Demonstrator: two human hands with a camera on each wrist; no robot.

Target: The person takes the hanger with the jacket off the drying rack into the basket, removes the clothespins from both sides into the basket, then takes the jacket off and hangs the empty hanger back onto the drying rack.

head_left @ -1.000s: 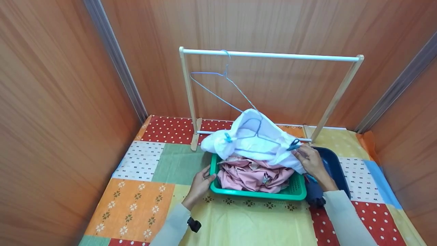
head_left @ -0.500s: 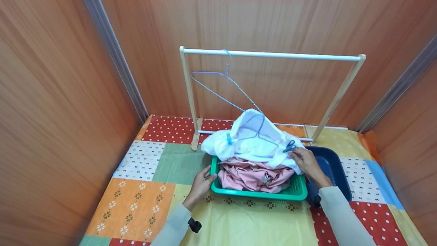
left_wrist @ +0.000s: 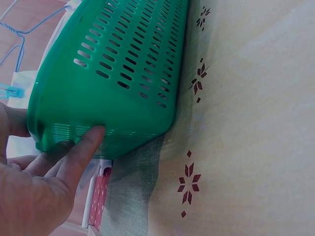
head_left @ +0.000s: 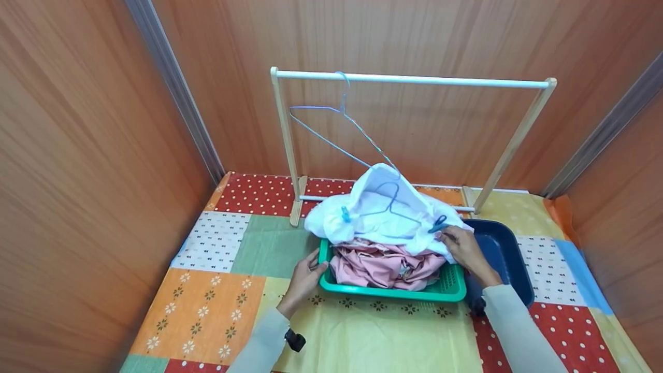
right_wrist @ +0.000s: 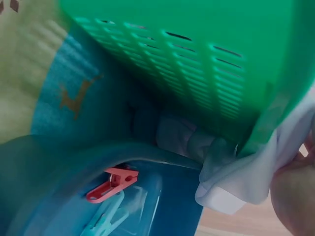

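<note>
The right hand (head_left: 464,250) is pinching the garment (head_left: 387,227) beside a clip (head_left: 438,224) while the left hand (head_left: 302,280) is gripping the basket (head_left: 393,295) under it; probably light and limp, it is wanting support at its hanger (head_left: 390,208).

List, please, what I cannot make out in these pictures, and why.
Head view: most of the floor of the green plastic basket, hidden by pink cloth.
Head view: the far side of the pink cloth, covered by the white garment.
Right wrist view: one end of the turquoise clothespin, cut off by the bottom edge.
Right wrist view: most of the right hand, cut off by the right edge.
</note>
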